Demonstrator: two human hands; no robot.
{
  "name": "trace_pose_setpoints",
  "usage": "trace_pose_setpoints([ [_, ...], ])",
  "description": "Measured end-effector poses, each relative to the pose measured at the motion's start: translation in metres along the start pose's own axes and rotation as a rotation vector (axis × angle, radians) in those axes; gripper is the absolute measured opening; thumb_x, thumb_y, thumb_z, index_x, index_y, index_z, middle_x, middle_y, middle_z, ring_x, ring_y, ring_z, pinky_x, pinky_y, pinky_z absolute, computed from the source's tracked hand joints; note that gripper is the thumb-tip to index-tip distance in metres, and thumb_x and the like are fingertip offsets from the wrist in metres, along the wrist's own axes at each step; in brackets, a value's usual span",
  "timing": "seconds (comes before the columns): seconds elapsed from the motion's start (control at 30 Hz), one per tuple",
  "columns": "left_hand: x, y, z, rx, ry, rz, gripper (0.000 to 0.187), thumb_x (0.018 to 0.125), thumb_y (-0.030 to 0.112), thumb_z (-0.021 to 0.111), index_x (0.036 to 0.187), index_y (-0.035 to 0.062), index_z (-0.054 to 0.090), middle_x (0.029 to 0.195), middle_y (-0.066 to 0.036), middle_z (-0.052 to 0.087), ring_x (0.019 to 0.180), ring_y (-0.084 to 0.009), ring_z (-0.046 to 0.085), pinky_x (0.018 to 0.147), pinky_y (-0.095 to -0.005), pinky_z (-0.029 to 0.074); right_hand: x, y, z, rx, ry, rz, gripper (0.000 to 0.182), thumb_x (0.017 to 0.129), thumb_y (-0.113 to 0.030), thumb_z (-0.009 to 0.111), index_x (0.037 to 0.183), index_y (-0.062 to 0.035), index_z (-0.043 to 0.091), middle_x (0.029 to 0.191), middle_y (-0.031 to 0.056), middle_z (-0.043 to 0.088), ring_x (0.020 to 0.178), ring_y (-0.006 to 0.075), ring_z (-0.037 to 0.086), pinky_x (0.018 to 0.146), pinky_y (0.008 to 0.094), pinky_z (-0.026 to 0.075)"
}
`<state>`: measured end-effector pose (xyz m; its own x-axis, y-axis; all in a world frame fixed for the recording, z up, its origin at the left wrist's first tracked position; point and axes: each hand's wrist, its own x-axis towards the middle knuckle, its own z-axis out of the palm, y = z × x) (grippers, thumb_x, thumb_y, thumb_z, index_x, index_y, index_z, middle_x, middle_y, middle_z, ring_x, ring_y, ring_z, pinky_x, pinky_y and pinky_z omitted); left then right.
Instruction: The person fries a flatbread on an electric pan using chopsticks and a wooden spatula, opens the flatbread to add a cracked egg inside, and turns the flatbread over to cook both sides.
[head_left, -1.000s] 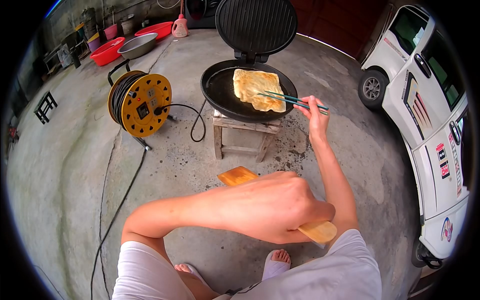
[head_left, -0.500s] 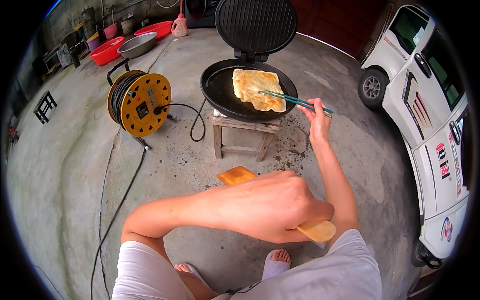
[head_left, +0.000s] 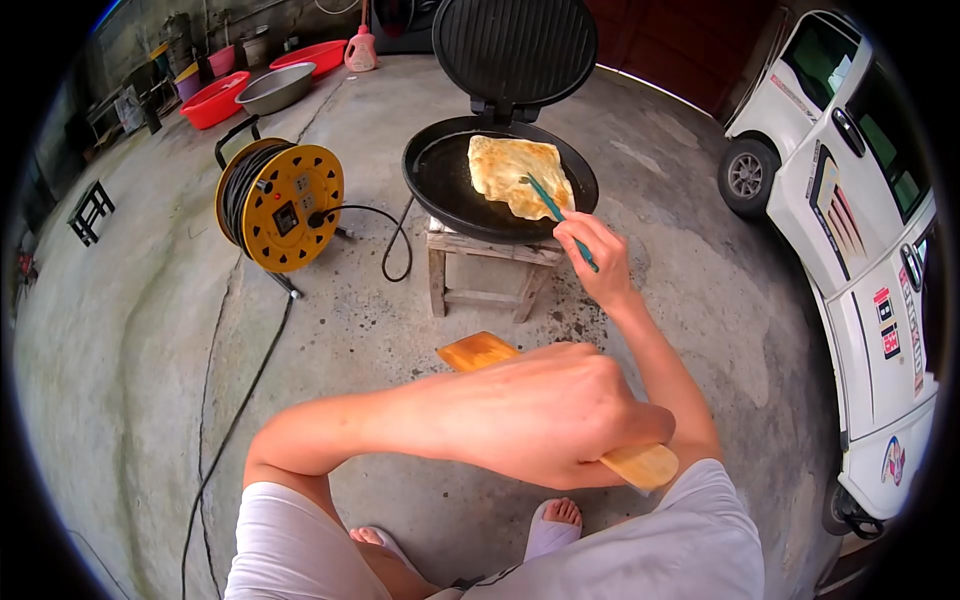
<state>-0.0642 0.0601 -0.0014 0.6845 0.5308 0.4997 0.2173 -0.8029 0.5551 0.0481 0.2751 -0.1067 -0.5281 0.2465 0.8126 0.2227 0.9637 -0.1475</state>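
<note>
Closed around a wooden spatula (head_left: 478, 351), my left hand (head_left: 560, 412) is near the camera above my lap; the flat blade points left and the handle end sticks out on the right. My right hand (head_left: 598, 262) holds green chopsticks (head_left: 546, 198) at the pan's front right edge, their tips on the browned flatbread (head_left: 505, 165). The flatbread lies in the right part of a round black electric pan (head_left: 436, 178). The pan's ribbed lid (head_left: 515, 50) stands open behind it.
A wooden stool (head_left: 487, 262) carries the pan. To its left stands a yellow cable reel (head_left: 300, 232), its cord across the concrete floor. Basins (head_left: 276, 90) and a pink bottle (head_left: 361, 50) are at the back left. A white vehicle (head_left: 840, 220) is at right.
My right hand has moved left and down, closer to the pan's front edge, and the chopsticks have swung to a steeper angle. My left hand with the spatula is almost unmoved.
</note>
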Motion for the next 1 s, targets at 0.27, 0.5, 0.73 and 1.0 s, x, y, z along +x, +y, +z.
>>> trace_pose_setpoints([
  [0.27, 0.001, 0.000, 0.000, 0.005, 0.001, 0.000, 0.015, 0.075, 0.014, 0.064, 0.083, 0.0065, 0.055, 0.058, -0.008, 0.055, 0.048, -0.0276, 0.053, 0.041, -0.0355, 0.037, 0.002, 0.000, -0.002, -0.045, 0.037, -0.064, 0.007, 0.077, -0.007, 0.066, 0.082, -0.0021, 0.064, 0.090, 0.0116, 0.065, 0.076, 0.0258, 0.064, 0.066, 0.0322, 0.050],
  [0.5, 0.001, -0.001, 0.001, -0.004, 0.015, 0.007, 0.014, 0.075, 0.014, 0.064, 0.082, 0.0061, 0.054, 0.057, -0.008, 0.055, 0.048, -0.0276, 0.053, 0.041, -0.0358, 0.036, 0.007, -0.001, -0.006, 0.023, 0.024, 0.031, 0.009, 0.080, -0.011, 0.064, 0.082, -0.0022, 0.065, 0.088, 0.0107, 0.065, 0.073, 0.0230, 0.063, 0.064, 0.0297, 0.049],
  [0.73, 0.002, -0.001, 0.002, -0.016, 0.027, 0.012, 0.014, 0.075, 0.013, 0.064, 0.082, 0.0061, 0.054, 0.057, -0.008, 0.054, 0.047, -0.0275, 0.053, 0.040, -0.0358, 0.036, 0.019, -0.011, -0.021, 0.167, 0.062, 0.289, 0.018, 0.086, -0.018, 0.059, 0.081, -0.0014, 0.064, 0.076, 0.0079, 0.063, 0.061, 0.0192, 0.058, 0.056, 0.0272, 0.044],
  [1.0, 0.003, 0.000, 0.001, -0.013, 0.011, 0.007, 0.014, 0.074, 0.012, 0.064, 0.082, 0.0062, 0.055, 0.057, -0.008, 0.055, 0.048, -0.0277, 0.053, 0.041, -0.0357, 0.037, 0.013, -0.007, -0.001, -0.092, -0.137, -0.082, 0.012, 0.080, -0.014, 0.063, 0.084, -0.0029, 0.061, 0.093, 0.0134, 0.063, 0.079, 0.0313, 0.062, 0.069, 0.0376, 0.052],
])
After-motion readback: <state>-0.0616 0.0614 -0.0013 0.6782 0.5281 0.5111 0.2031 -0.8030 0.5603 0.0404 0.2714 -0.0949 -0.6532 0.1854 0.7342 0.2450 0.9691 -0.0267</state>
